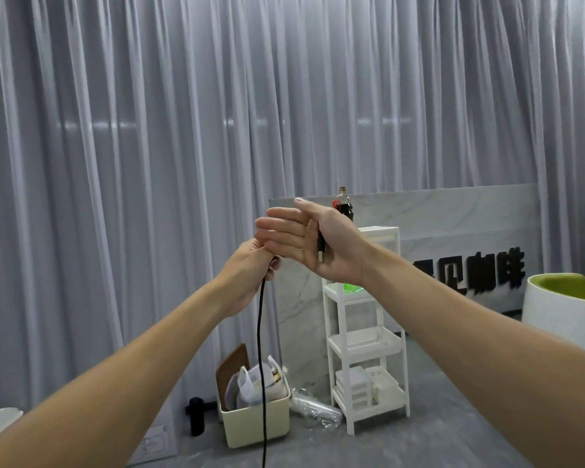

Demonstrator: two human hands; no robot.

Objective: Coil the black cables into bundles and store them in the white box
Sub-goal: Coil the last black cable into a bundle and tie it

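Note:
Both of my hands are raised in front of the curtain. My right hand (318,241) is held flat, palm toward me and fingers straight, pointing left. The plug end of a black cable (321,244) lies against that palm, pinned in the crook of the thumb. My left hand (250,275) sits just below and behind the right fingers and grips the same cable. From that grip the cable (260,349) hangs straight down and leaves the bottom of the frame. A cream-white box (244,423) stands on the floor below, holding plastic bags and a brown board.
A white three-tier shelf rack (365,346) stands right of the box, with a dark bottle (344,206) on top. Crumpled clear plastic (314,408) lies between them. A black cylinder (196,417) stands left of the box. A white and green chair (561,305) is at the right.

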